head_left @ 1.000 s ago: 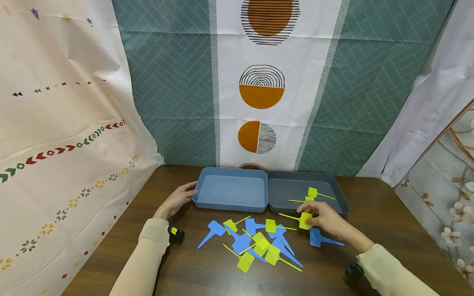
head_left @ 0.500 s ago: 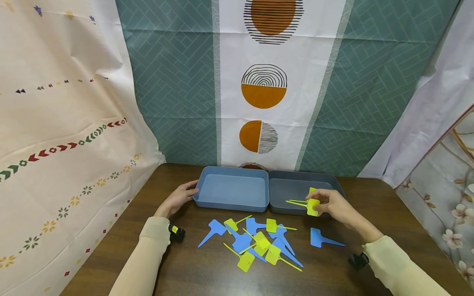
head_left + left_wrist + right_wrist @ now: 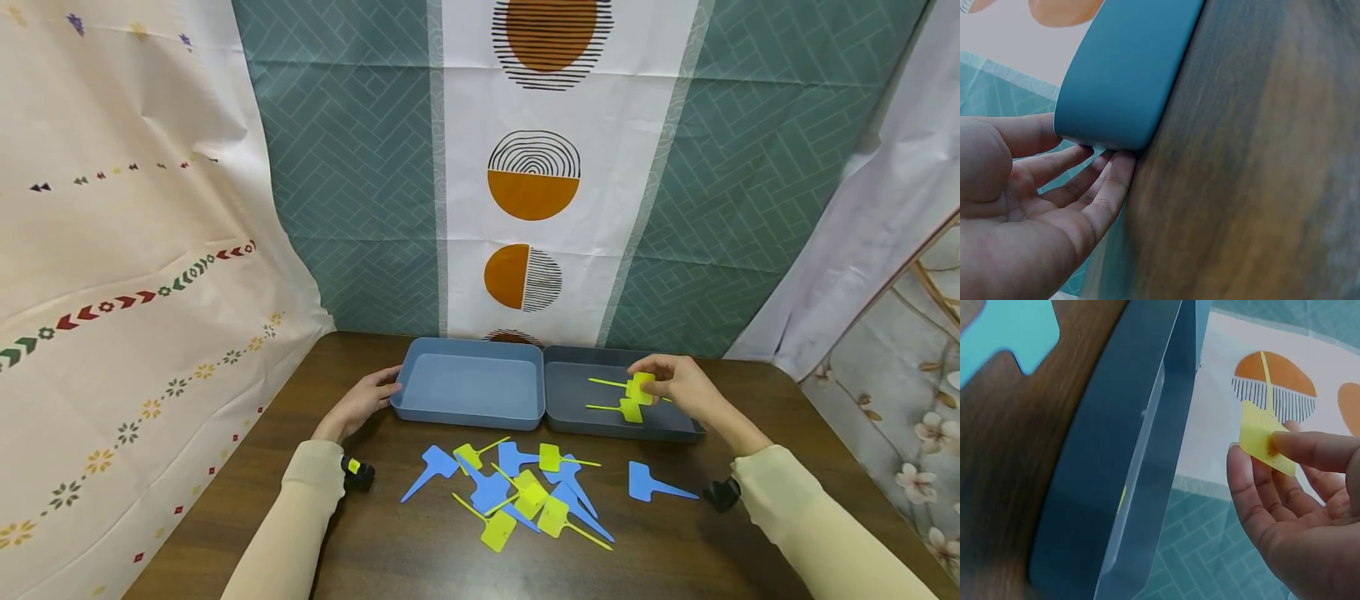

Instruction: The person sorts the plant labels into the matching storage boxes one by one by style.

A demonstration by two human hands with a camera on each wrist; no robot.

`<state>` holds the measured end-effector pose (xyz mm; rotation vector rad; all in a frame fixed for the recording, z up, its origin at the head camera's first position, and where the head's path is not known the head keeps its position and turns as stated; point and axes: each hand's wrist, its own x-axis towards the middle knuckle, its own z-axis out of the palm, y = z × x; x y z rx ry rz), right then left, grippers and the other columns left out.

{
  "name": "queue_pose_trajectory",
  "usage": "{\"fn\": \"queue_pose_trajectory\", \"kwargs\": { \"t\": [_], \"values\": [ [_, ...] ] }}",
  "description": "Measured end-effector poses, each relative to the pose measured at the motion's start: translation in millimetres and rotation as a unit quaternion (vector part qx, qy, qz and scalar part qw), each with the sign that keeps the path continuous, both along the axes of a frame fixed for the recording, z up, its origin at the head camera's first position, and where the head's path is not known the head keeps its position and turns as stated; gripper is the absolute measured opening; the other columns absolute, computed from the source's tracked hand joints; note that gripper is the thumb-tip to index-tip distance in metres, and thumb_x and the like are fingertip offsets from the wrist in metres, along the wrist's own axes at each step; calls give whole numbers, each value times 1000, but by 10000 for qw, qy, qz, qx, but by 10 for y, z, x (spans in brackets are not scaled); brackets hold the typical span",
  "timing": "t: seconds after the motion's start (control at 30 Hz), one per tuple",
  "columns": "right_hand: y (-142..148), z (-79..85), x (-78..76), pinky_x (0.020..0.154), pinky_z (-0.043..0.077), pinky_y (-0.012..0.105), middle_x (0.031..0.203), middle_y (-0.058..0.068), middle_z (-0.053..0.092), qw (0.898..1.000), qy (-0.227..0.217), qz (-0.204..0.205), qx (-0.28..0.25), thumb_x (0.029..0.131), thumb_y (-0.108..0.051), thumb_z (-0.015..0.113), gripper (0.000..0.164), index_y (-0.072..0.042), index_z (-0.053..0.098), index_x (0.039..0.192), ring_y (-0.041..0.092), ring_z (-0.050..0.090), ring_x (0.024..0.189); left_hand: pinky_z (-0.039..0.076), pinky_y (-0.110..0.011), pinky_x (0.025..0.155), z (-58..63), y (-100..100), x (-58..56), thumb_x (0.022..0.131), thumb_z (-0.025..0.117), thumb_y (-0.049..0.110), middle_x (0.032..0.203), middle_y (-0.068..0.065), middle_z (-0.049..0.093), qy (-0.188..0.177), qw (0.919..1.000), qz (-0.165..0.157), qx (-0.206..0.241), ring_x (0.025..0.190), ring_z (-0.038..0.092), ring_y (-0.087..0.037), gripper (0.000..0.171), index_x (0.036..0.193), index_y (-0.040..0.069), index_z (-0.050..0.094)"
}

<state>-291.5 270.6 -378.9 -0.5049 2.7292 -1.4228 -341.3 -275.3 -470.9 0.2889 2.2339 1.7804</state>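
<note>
My right hand (image 3: 686,388) pinches a yellow plant label (image 3: 1261,434) by its square head, over the dark grey tray (image 3: 573,367). The label's thin stem points left in the head view. Beneath it in that tray lies another yellow label (image 3: 632,411), and part of a further one shows behind the fingers. My left hand (image 3: 363,406) holds the left end of the light blue tray (image 3: 468,385), thumb at the rim and fingertips against the outer wall (image 3: 1116,81). Nothing lies in this tray.
Several blue and yellow plant labels (image 3: 495,530) lie in an overlapping pile on the brown table (image 3: 420,554), in front of the trays. One blue label (image 3: 641,482) lies apart at the right. A patterned curtain (image 3: 352,208) hangs behind the trays.
My right hand has carried the yellow label from just in front of the dark grey tray up and back over it. My left hand stays at the light blue tray.
</note>
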Motion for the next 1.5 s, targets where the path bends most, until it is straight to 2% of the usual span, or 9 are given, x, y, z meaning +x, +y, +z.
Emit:
{"fn": "queue_pose_trajectory", "kwargs": {
  "t": [0.17, 0.37, 0.53, 0.83, 1.03, 1.23, 1.33, 1.5],
  "values": [
    [29, -14, -77, 64, 56, 30, 119, 27, 68, 9998, -58, -95, 144, 99, 2, 64, 31, 8, 65, 129, 28, 64, 78, 25, -59, 123, 5, -1, 15, 112, 42, 9, 167, -29, 20, -13, 10000, 31, 44, 151, 29, -45, 57, 163, -6, 20],
    [56, -74, -116, 64, 57, 28, 119, 29, 68, 9996, -135, -103, 236, 97, 7, 62, 29, 10, 65, 126, 28, 63, 77, 26, -60, 122, 4, 1, 8, 113, 41, 9, 167, -30, 20, 106, 9999, -88, -10, 151, 29, -47, 57, 163, -7, 19],
    [62, -55, -176, 61, 56, 30, 120, 29, 67, 9991, -112, -108, 403, 98, 6, 62, 29, 8, 66, 126, 28, 61, 74, 25, -60, 123, 0, -11, 14, 112, 41, 8, 167, -31, 18, 129, 9998, -110, 54, 151, 28, -47, 57, 162, -8, 18],
    [84, 34, -373, 60, 56, 29, 118, 29, 67, 9949, 336, -3, 953, 97, 7, 61, 27, 9, 68, 123, 24, 60, 68, 23, -61, 123, 11, -7, 10, 112, 40, 6, 167, -31, 18, 85, 9999, -59, 105, 151, 27, -47, 57, 162, -8, 19],
    [64, 77, -466, 61, 55, 31, 119, 30, 67, 9936, 409, 92, 1048, 98, 6, 60, 27, 8, 68, 124, 23, 59, 67, 24, -60, 123, 6, -15, -1, 112, 41, 7, 167, -31, 18, 94, 9999, -59, 72, 151, 27, -47, 57, 162, -8, 19],
    [-7, 69, -518, 66, 58, 33, 125, 29, 64, 9946, 131, 198, 1006, 99, 7, 57, 28, 5, 69, 124, 36, 63, 86, 25, -58, 123, -7, -12, -8, 113, 41, 9, 168, -29, 19, 59, 10000, -8, 23, 151, 29, -45, 57, 163, -6, 19],
    [-27, 50, -548, 69, 58, 35, 126, 29, 64, 9942, 7, 218, 1053, 99, 8, 56, 29, 5, 69, 124, 37, 63, 95, 25, -58, 123, -12, -6, -5, 113, 41, 9, 168, -29, 19, 16, 10000, 18, 35, 151, 29, -45, 56, 163, -6, 19],
    [-71, 66, -581, 70, 57, 36, 127, 28, 64, 9938, -63, 265, 1080, 98, 8, 56, 30, 5, 69, 125, 37, 62, 95, 25, -58, 123, -13, -8, -10, 112, 41, 8, 167, -29, 20, -1, 10000, 39, 63, 151, 30, -45, 56, 163, -6, 20]
  ]
}}
